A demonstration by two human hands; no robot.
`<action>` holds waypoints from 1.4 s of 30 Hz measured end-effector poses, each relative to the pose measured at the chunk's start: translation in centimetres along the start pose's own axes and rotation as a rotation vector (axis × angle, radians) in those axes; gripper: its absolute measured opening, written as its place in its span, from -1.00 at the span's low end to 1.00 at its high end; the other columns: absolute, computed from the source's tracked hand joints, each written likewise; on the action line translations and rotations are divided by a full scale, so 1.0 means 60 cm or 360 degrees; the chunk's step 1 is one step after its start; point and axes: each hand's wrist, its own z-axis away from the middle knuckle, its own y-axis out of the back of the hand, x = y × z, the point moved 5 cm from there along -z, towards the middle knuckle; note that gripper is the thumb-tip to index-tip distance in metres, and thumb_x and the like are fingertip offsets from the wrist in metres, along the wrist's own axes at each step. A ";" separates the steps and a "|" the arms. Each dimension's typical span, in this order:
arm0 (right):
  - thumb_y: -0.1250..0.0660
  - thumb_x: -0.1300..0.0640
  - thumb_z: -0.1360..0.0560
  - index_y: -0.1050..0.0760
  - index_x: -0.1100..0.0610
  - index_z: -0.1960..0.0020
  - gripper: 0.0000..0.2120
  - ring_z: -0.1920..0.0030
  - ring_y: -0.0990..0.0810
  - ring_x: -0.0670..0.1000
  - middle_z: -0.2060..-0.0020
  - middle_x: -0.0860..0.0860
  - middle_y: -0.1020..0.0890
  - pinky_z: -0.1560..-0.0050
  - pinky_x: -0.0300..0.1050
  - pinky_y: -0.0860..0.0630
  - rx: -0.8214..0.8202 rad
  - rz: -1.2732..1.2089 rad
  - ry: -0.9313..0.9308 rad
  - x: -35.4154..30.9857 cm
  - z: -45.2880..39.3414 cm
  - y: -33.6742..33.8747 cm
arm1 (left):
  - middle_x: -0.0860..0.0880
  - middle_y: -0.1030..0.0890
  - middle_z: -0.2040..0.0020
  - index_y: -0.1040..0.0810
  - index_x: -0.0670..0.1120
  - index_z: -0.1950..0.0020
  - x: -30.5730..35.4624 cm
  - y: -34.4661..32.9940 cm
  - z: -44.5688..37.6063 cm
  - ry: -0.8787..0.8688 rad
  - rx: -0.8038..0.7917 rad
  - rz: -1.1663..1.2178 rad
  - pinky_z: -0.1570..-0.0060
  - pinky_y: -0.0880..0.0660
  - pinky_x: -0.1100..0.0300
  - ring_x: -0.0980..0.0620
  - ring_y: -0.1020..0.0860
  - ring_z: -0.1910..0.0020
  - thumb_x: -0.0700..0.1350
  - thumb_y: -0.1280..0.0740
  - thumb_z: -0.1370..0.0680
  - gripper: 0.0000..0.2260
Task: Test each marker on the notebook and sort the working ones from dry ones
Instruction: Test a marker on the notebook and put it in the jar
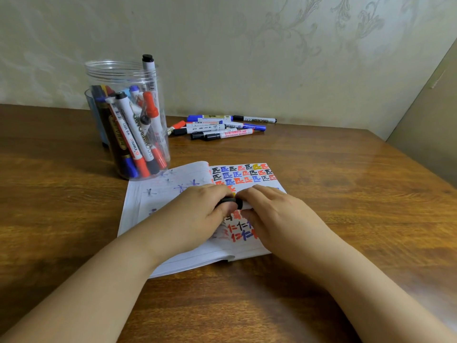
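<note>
An open notebook [173, 189] lies on the wooden table, its right page full of red, blue, black and yellow test marks. Over that page both hands meet on one marker [235, 203]. My left hand [197, 214] grips its black cap end. My right hand [274, 214] grips the white barrel; most of the marker is hidden by my fingers. A clear plastic jar [128, 120] holding several markers stands behind the notebook at the left. A loose pile of markers [222, 127] lies further back near the wall.
A darker container [95, 112] stands right behind the clear jar. The wall runs close behind the table [346, 194], and a panel rises at the far right. Bare wood lies to the right of the notebook and in front of it.
</note>
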 end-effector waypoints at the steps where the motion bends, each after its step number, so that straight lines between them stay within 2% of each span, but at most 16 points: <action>1: -0.26 0.09 -0.54 -0.47 0.12 -0.12 -0.81 0.08 -0.58 0.05 0.04 0.02 -0.60 0.22 -0.12 -0.48 0.0004 0.0064 0.0016 -0.002 -0.001 -0.006 | 0.08 -0.53 0.03 -0.49 -0.02 -0.09 -0.001 -0.003 -0.001 0.0002 0.0001 0.0007 0.16 -0.36 0.37 0.16 -0.46 0.08 -0.03 -0.15 -0.59 -0.83; 3: -0.43 0.16 -0.40 -0.49 0.13 0.06 -0.83 0.28 -0.57 0.04 0.23 0.01 -0.58 0.40 -0.16 -0.44 0.0056 0.0176 0.0037 -0.007 -0.002 -0.016 | 0.07 -0.54 0.02 -0.49 -0.04 -0.08 -0.003 -0.006 -0.004 0.0000 0.0004 0.0017 0.15 -0.37 0.34 0.16 -0.47 0.09 -0.04 -0.14 -0.60 -0.82; 5: -0.52 0.23 -0.28 -0.49 0.14 0.12 -0.74 0.38 -0.53 0.03 0.31 0.00 -0.54 0.49 -0.18 -0.37 0.0094 0.0238 0.0089 -0.011 -0.004 -0.024 | 0.13 -0.53 0.08 -0.50 -0.02 -0.07 -0.005 -0.005 -0.005 0.0006 0.0007 0.0035 0.19 -0.36 0.40 0.22 -0.46 0.13 -0.03 -0.16 -0.59 -0.83; 9: -0.47 0.21 -0.29 -0.48 0.14 0.17 -0.81 0.46 -0.50 0.06 0.36 0.00 -0.54 0.52 -0.20 -0.21 0.0173 0.0253 0.0166 -0.015 0.000 -0.023 | 0.14 -0.60 0.04 -0.55 0.03 -0.09 -0.008 -0.003 -0.001 -0.0009 -0.0054 0.0098 0.07 -0.43 0.29 0.20 -0.52 0.05 -0.01 -0.22 -0.56 -0.82; 13: -0.36 0.18 -0.33 -0.46 0.14 0.16 -0.88 0.51 -0.48 0.11 0.39 0.01 -0.54 0.60 -0.16 -0.28 0.0120 0.0218 0.0229 -0.014 0.001 -0.025 | 0.16 -0.61 -0.01 -0.57 0.05 -0.10 -0.012 -0.007 0.000 -0.0031 -0.0134 0.0196 -0.02 -0.45 0.29 0.24 -0.53 -0.01 -0.03 -0.24 -0.55 -0.82; 17: -0.32 0.16 -0.35 -0.44 0.13 0.16 -0.90 0.52 -0.48 0.12 0.40 0.02 -0.55 0.61 -0.14 -0.31 0.0112 0.0185 0.0230 -0.015 0.001 -0.025 | 0.23 -0.60 0.06 -0.58 0.08 -0.08 -0.013 -0.007 -0.002 -0.0030 -0.0177 0.0200 0.01 -0.45 0.31 0.25 -0.53 0.01 -0.04 -0.24 -0.56 -0.83; 21: -0.29 0.13 -0.38 -0.49 0.13 0.12 -0.89 0.51 -0.51 0.11 0.38 0.01 -0.57 0.60 -0.15 -0.34 0.0097 0.0219 0.0233 -0.013 0.002 -0.027 | 0.14 -0.64 0.05 -0.60 0.06 -0.04 -0.015 -0.007 -0.002 -0.0022 -0.0204 0.0195 0.02 -0.49 0.16 0.21 -0.55 0.06 -0.02 -0.24 -0.56 -0.84; 24: -0.22 0.07 -0.46 -0.55 0.11 0.02 -0.80 0.45 -0.56 0.06 0.35 -0.02 -0.60 0.57 -0.18 -0.36 0.0161 0.0192 0.0211 -0.012 -0.001 -0.022 | 0.12 -0.63 0.12 -0.58 0.10 0.04 -0.015 -0.006 -0.002 -0.0016 -0.0176 0.0195 0.11 -0.48 0.21 0.21 -0.54 0.13 0.00 -0.22 -0.56 -0.86; 26: -0.14 -0.02 -0.49 -0.57 0.09 -0.08 -0.67 0.38 -0.58 0.00 0.30 -0.05 -0.60 0.52 -0.22 -0.38 0.0227 0.0234 0.0178 -0.010 -0.002 -0.012 | 0.14 -0.59 0.23 -0.53 0.14 0.16 -0.014 -0.005 -0.004 0.0008 -0.0123 0.0173 0.23 -0.43 0.28 0.24 -0.52 0.22 0.03 -0.20 -0.56 -0.84; 29: -0.35 0.03 -0.44 -0.55 0.11 -0.04 -0.78 0.28 -0.56 0.01 0.22 -0.02 -0.57 0.36 -0.16 -0.46 0.0238 0.0346 0.0219 -0.007 0.002 -0.009 | 0.15 -0.47 0.46 -0.41 0.03 0.36 -0.016 0.000 -0.005 0.0078 -0.0036 0.0228 0.37 -0.30 0.29 0.23 -0.42 0.40 0.15 -0.08 -0.54 -0.65; 31: -0.41 0.09 -0.42 -0.53 0.11 0.06 -0.85 0.30 -0.54 0.01 0.25 -0.02 -0.55 0.36 -0.15 -0.43 0.0256 0.0332 0.0212 -0.004 0.003 -0.008 | 0.11 -0.48 0.42 -0.45 -0.01 0.31 -0.016 0.005 -0.004 0.0084 0.0000 0.0213 0.31 -0.32 0.23 0.19 -0.42 0.39 0.22 -0.03 -0.48 -0.61; 32: -0.35 0.08 -0.45 -0.53 0.11 0.07 -0.88 0.31 -0.54 0.01 0.27 -0.03 -0.54 0.39 -0.16 -0.42 0.0255 0.0318 0.0191 -0.003 0.002 -0.008 | 0.11 -0.52 0.33 -0.49 0.00 0.21 -0.016 0.007 -0.003 0.0074 0.0021 0.0167 0.26 -0.36 0.26 0.20 -0.46 0.32 0.22 -0.06 -0.49 -0.63; 35: -0.18 0.04 -0.48 -0.53 0.09 0.02 -0.79 0.30 -0.56 0.00 0.27 -0.05 -0.56 0.41 -0.19 -0.43 0.0196 0.0273 0.0125 0.000 -0.001 -0.016 | 0.19 -0.55 0.08 -0.51 0.08 -0.06 -0.009 0.011 -0.001 -0.0003 0.0074 0.0078 0.12 -0.36 0.44 0.29 -0.47 0.09 0.09 -0.22 -0.53 -0.83; 37: -0.18 0.08 -0.48 -0.52 0.11 -0.04 -0.78 0.26 -0.56 0.01 0.23 -0.03 -0.57 0.34 -0.15 -0.51 0.0145 0.0203 0.0126 0.000 0.000 -0.027 | 0.24 -0.50 0.10 -0.51 0.09 -0.08 -0.003 0.006 -0.001 -0.0051 0.0045 0.0041 0.11 -0.35 0.46 0.30 -0.45 0.10 0.03 -0.23 -0.55 -0.85; 39: -0.28 0.17 -0.45 -0.50 0.14 -0.09 -0.77 0.22 -0.54 0.04 0.20 0.00 -0.56 0.28 -0.07 -0.54 0.0106 0.0116 0.0109 -0.001 0.001 -0.034 | 0.26 -0.45 0.15 -0.51 0.09 -0.08 -0.003 0.001 -0.003 -0.0066 0.0022 0.0023 0.15 -0.35 0.47 0.29 -0.43 0.13 0.02 -0.21 -0.56 -0.85; 42: -0.26 0.16 -0.44 -0.52 0.14 0.00 -0.84 0.27 -0.52 0.01 0.23 -0.01 -0.54 0.27 -0.15 -0.48 0.0182 0.0159 0.0110 -0.009 -0.002 -0.027 | 0.19 -0.48 0.11 -0.49 0.03 -0.05 -0.005 -0.004 -0.005 -0.0083 0.0001 0.0012 0.16 -0.34 0.43 0.24 -0.45 0.12 0.00 -0.17 -0.58 -0.86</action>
